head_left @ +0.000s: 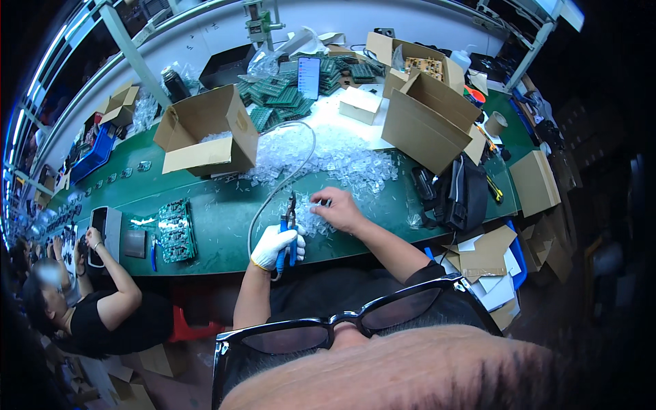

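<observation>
My left hand [270,247], in a white glove, is closed round the blue handles of a pair of nippers [292,213], their dark jaws pointing away from me. A grey cable [260,205] loops from beside the handles toward the heap behind. My bare right hand [344,212] is just right of the jaws, thumb and fingers bent together; whatever is between the fingertips is too small to make out. Under and beside that hand lies a small cluster of clear plastic pieces [313,223]. A much larger heap of clear pieces [342,158] spreads farther back on the green bench [225,236].
Open cardboard boxes stand at left [208,133] and right [427,123] of the heap. Behind are stacked green circuit boards [277,92] and an upright phone [309,78]. A black bag [466,195] lies at right. At far left a co-worker [116,301] sits by a grey tray [113,222].
</observation>
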Demonstrator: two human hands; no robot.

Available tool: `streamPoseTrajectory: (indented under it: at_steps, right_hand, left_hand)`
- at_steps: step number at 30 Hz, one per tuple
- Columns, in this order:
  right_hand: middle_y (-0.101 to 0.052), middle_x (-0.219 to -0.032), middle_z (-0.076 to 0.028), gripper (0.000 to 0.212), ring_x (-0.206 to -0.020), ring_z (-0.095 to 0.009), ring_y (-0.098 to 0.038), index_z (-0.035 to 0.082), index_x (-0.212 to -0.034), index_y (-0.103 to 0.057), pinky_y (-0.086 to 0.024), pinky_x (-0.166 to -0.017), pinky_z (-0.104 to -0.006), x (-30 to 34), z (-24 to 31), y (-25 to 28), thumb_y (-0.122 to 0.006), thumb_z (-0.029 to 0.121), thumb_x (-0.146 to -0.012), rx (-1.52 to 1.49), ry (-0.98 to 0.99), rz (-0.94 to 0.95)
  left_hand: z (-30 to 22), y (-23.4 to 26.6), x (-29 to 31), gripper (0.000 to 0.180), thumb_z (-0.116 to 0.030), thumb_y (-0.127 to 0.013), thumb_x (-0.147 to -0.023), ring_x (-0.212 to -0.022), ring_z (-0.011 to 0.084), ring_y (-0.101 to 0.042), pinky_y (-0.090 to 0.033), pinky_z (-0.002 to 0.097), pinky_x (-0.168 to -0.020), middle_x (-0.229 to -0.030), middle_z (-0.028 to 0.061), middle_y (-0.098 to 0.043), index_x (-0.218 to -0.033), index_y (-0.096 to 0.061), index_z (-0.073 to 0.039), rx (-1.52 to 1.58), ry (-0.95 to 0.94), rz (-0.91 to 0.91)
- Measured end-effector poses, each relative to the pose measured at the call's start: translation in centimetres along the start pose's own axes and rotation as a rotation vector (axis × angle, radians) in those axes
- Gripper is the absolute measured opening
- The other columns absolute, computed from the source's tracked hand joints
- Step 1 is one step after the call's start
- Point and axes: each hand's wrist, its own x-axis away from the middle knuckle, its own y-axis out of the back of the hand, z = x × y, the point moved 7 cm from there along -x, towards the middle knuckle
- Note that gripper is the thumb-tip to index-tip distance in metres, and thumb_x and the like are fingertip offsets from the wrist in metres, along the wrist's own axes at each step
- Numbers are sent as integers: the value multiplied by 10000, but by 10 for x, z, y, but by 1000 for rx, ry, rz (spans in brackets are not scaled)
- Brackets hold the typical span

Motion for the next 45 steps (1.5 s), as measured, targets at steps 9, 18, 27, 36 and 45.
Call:
streamPoseTrajectory:
  at_steps: [9, 18, 27, 36, 45]
  right_hand:
    - [-728, -1132, -184, 321, -1040, -394, -714, 65, -1157, -760, -565, -912, -489, -5, -21, 47, -808, 202, -870, 253, -24, -167]
    - [-725, -983, -161, 257, -912, -360, -722, 68, -1147, -746, -583, -828, -448, -15, -36, 65, -766, 93, -892, 287, 3, -337]
    - [-747, -1095, -88, 223, -978, -170, -713, -41, -1138, -748, -570, -910, -322, -12, -37, 6, -777, -3, -920, -864, -319, 49]
    - [-733, -1097, -80, 228, -1026, -188, -716, -13, -1159, -723, -582, -948, -333, -10, -31, -17, -771, -26, -937, -1031, -365, 92]
    - [-713, -1122, -69, 244, -1019, -193, -705, 8, -1182, -697, -584, -956, -347, -20, -19, -30, -740, -63, -953, -1258, -416, 74]
  left_hand:
    - [-3, -2, -3, 449, -316, -771, -972, -773, 228, -733, -650, 401, -710, -925, 112, -724, -1228, -667, 38, 7, 2, 36]
    - [-2, 1, -1, 471, -333, -779, -967, -786, 217, -741, -655, 395, -721, -935, 113, -735, -1232, -674, 42, 0, 1, 29]
    - [-1, 1, -1, 478, -336, -789, -968, -791, 213, -740, -658, 397, -729, -943, 113, -738, -1243, -670, 36, -18, 39, 21]
    - [-2, -2, -2, 459, -321, -775, -976, -792, 214, -742, -659, 403, -743, -945, 117, -739, -1248, -667, 33, -51, 54, 27]
    - [4, 1, -5, 478, -316, -774, -970, -807, 245, -758, -664, 420, -760, -971, 137, -754, -1265, -673, 46, -64, 85, 45]
